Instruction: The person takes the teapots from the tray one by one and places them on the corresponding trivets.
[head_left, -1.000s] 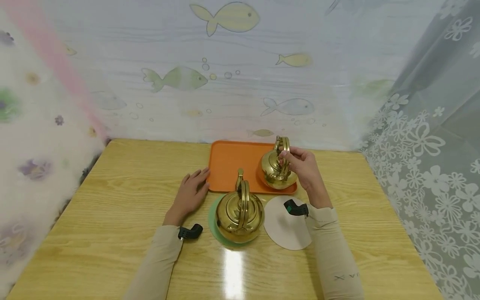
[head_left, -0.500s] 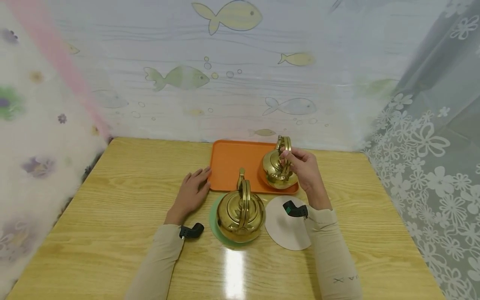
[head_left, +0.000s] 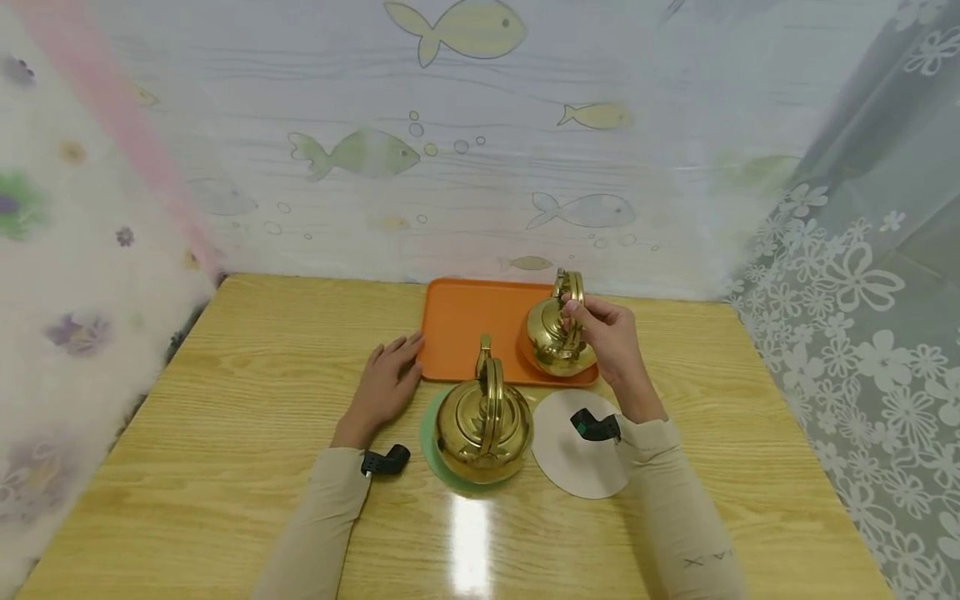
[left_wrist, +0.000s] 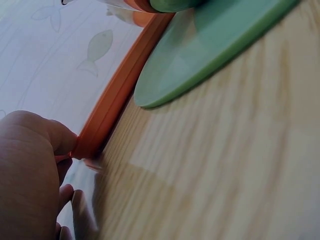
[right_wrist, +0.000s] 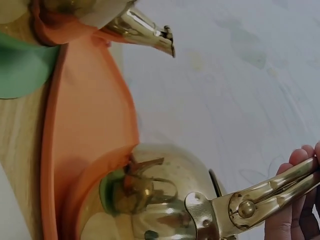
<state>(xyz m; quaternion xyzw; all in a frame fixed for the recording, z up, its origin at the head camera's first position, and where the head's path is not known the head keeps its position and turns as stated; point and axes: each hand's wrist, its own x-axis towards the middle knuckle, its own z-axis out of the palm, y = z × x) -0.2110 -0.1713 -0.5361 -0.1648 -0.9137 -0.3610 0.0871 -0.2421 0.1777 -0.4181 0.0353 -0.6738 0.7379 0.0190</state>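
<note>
My right hand (head_left: 615, 342) grips the upright handle of a brass kettle (head_left: 542, 340) at the right end of an orange tray (head_left: 465, 325). Up close in the right wrist view, the fingers curl round the double-barred handle (right_wrist: 280, 192). At the tray's left edge lies my left hand (head_left: 382, 383), fingers extended and tips at the rim; in the left wrist view the thumb touches the tray corner (left_wrist: 87, 142). A second brass kettle (head_left: 465, 437) stands on a green round mat (head_left: 429, 442) in front of the tray, spout pointing away.
Right of the second kettle, a pale round mat (head_left: 562, 458) lies on the wooden table (head_left: 225, 433), partly under my right wrist's camera. Behind the tray rises a fish-patterned curtain (head_left: 360, 225). Flowered sheets hang at both sides.
Both hands keep their places on the kettle handle and at the tray edge. The head view shifts slightly; neither the kettles nor the tray visibly move on the table.
</note>
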